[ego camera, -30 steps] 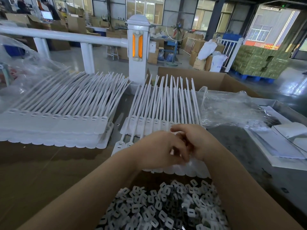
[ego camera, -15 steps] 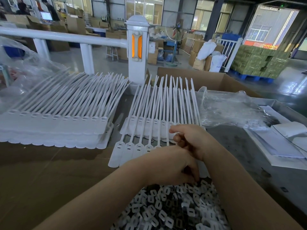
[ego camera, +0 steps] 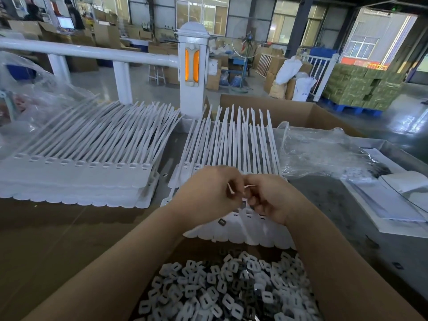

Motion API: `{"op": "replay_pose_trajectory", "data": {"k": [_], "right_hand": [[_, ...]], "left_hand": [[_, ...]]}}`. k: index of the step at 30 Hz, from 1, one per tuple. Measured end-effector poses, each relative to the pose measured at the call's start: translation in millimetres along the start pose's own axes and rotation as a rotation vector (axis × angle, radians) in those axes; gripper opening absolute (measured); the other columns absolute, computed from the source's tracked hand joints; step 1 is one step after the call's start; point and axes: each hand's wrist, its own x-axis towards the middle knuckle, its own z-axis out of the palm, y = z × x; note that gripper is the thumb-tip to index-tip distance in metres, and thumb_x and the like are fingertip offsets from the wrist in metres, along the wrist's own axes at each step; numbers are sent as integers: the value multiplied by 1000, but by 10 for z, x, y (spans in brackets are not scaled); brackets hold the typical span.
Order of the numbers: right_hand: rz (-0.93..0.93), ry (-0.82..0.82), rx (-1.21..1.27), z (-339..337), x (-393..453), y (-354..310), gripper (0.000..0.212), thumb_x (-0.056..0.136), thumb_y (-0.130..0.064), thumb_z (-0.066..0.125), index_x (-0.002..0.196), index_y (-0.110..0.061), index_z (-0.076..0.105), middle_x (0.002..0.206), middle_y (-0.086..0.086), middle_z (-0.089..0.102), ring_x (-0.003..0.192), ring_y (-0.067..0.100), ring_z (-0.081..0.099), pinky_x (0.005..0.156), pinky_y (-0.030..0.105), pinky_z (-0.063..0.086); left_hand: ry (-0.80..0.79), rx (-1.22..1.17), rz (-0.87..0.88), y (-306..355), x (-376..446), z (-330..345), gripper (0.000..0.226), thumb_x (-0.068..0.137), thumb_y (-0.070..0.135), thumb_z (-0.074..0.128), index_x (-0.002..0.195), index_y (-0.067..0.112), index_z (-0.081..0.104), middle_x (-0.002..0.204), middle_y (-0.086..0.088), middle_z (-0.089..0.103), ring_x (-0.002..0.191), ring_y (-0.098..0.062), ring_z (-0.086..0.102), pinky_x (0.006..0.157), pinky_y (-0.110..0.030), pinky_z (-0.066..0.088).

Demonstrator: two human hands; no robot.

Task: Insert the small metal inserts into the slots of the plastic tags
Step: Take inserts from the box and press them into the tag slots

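Since half a second ago, my left hand (ego camera: 208,193) came up from the box (ego camera: 201,247) of inserts (ego camera: 227,290). Both hands now meet over the near sheet of tags (ego camera: 243,225); my right hand (ego camera: 271,198) pinches a small white piece, left fingers curled beside it. Another tag stack (ego camera: 76,174) lies left, a plastic bag (ego camera: 324,154) right.

I am facing a white railing (ego camera: 92,53) with an orange-reflector post (ego camera: 192,72). Beyond it, daylight is coming through tall windows (ego camera: 201,15) onto a grey glossy floor (ego camera: 393,126), where cardboard boxes (ego camera: 76,40) and green stacked cartons (ego camera: 361,89) are standing.
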Motion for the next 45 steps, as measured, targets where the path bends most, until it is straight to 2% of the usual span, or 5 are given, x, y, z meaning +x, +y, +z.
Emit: {"op": "replay_pose_trajectory", "data": {"k": [4, 10, 15, 23, 45], "right_hand": [[-1, -101, -59, -17, -8, -21, 26, 98, -32, 58, 90, -12, 72, 62, -2, 61, 47, 7, 47, 40, 18, 34], [-51, -155, -10, -44, -33, -24, 11, 92, -16, 68, 88, -7, 71, 71, 5, 70, 51, 9, 55, 41, 19, 40], [-57, -165, 30, -73, -29, -24, 6, 88, -9, 72, 83, -8, 74, 73, 6, 71, 52, 8, 56, 42, 18, 41], [-77, -182, 13, -70, -42, -13, 4, 86, -6, 73, 89, -5, 71, 72, 8, 70, 52, 9, 58, 42, 18, 43], [-18, -2, -617, -26, -76, -68, 21, 82, -20, 79, 88, -1, 75, 53, -2, 63, 38, 7, 43, 39, 20, 34]], "left_hand": [[148, 115, 26, -131, -24, -17, 6, 83, 7, 70, 85, 13, 71, 83, 4, 67, 68, -5, 58, 67, -24, 53], [190, 163, 132, -148, -31, 0, 5, 82, 5, 73, 85, 10, 75, 81, -1, 70, 68, -15, 64, 64, -36, 58], [193, 46, 120, -176, -23, 9, 7, 80, 7, 79, 82, 13, 76, 80, 4, 71, 69, -8, 66, 66, -28, 58], [121, -468, -256, -221, -16, 29, 35, 72, -2, 83, 87, 24, 65, 80, 6, 71, 67, -8, 69, 60, -23, 57], [-85, -184, -394, -401, -23, 76, 12, 85, 20, 76, 82, 28, 67, 70, 12, 66, 58, 7, 57, 51, -7, 41]]}}
